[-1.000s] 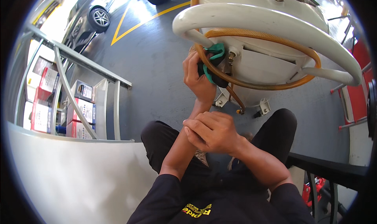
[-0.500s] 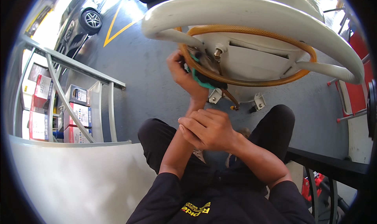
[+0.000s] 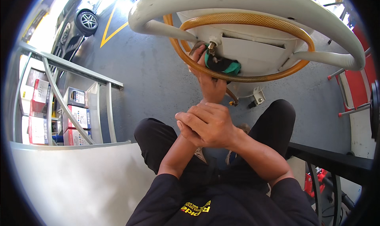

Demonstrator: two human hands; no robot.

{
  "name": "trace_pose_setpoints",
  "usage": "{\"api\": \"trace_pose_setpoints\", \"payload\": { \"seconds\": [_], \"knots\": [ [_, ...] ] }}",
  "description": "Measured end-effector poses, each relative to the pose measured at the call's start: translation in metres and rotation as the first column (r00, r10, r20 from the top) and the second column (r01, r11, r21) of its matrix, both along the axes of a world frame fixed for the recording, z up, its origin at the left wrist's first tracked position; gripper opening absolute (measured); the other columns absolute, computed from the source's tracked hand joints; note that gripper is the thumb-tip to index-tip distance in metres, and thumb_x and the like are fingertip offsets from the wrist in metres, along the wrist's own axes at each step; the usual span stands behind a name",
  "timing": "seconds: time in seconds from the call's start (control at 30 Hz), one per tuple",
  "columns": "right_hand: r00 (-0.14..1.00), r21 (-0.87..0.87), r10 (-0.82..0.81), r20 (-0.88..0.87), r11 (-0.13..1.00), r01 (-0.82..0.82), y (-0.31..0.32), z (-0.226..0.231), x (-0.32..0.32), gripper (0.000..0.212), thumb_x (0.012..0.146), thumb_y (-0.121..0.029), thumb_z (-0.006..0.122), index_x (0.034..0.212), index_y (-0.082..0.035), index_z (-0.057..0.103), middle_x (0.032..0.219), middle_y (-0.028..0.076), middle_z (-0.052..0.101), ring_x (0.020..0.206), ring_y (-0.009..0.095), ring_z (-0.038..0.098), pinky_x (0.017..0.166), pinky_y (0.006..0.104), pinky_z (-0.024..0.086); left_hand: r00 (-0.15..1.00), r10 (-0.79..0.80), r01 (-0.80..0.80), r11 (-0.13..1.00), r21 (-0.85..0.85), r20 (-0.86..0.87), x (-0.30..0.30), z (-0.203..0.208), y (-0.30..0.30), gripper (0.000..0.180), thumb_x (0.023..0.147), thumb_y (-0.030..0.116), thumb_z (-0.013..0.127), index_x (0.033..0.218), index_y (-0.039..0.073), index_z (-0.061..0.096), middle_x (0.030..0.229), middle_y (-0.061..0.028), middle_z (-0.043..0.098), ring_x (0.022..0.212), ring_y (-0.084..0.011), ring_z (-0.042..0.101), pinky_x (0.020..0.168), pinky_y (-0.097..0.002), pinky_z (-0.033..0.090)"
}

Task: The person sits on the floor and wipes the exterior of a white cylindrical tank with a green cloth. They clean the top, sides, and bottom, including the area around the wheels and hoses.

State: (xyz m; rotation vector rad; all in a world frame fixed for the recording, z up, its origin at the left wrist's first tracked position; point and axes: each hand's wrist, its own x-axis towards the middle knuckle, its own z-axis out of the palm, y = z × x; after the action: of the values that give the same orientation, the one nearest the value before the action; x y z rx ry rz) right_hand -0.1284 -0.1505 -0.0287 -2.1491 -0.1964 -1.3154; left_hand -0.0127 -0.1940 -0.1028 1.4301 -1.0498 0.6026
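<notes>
Right hand (image 3: 209, 125), loosely curled, over left forearm (image 3: 178, 151)

A grey workshop floor (image 3: 126, 71), marked with a yellow painted line (image 3: 114, 34), is occupied by a dark car (image 3: 69, 41) at the upper left, a white tank (image 3: 253, 57) at the top and the person's shoes (image 3: 200, 155). At the left, printed cartons (image 3: 80, 117) are stacked within a metal rack (image 3: 111, 111); their base is hidden.

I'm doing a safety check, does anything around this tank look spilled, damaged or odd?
The metal end of the amber hose hangs near the white tank, apparently unattached, so it looks loose. No spill or clear damage shows.
</notes>
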Motion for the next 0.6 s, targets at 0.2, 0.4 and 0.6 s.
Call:
{"api": "trace_pose_setpoints", "payload": {
  "seconds": [0.2,0.4,0.6],
  "knots": [
    [0.999,-0.017,-0.032,-0.018,0.999,0.032,-0.007,-0.008,0.003,0.016,0.083,-0.007,0.078,0.099,-0.006,0.075,0.076,0.002,0.067,0.065,0.019,0.068,0.060,0.0318,0.054,0.999,0.000,-0.003,0.997,-0.082,-0.036,-0.001,0.001,0.002,0.058,0.084,0.006,0.075,0.139,0.001,0.056,0.140,-0.0163,0.054,0.135,-0.0323,0.049,0.114,-0.0456,0.038],
    [0.997,0.006,-0.077,0.029,0.997,0.077,-0.009,-0.004,0.002,0.011,0.086,-0.013,0.076,0.094,-0.008,0.071,0.076,0.000,0.064,0.064,0.016,0.063,0.060,0.0306,0.052,0.875,-0.383,0.203,0.845,-0.494,-0.295,-0.021,0.042,-0.010,0.069,0.081,0.003,0.076,0.143,0.000,0.045,0.129,-0.0174,0.058,0.124,-0.0309,0.056,0.112,-0.0419,0.043],
    [0.995,-0.044,-0.097,-0.006,0.994,0.096,-0.005,-0.007,0.003,0.010,0.086,-0.013,0.076,0.094,-0.008,0.071,0.075,0.000,0.063,0.063,0.016,0.063,0.059,0.0302,0.051,0.970,-0.194,0.128,0.919,-0.373,-0.144,-0.003,0.027,-0.011,0.060,0.079,0.004,0.079,0.133,0.000,0.052,0.124,-0.0160,0.060,0.115,-0.0283,0.061,0.101,-0.0388,0.050]
  ]
}}
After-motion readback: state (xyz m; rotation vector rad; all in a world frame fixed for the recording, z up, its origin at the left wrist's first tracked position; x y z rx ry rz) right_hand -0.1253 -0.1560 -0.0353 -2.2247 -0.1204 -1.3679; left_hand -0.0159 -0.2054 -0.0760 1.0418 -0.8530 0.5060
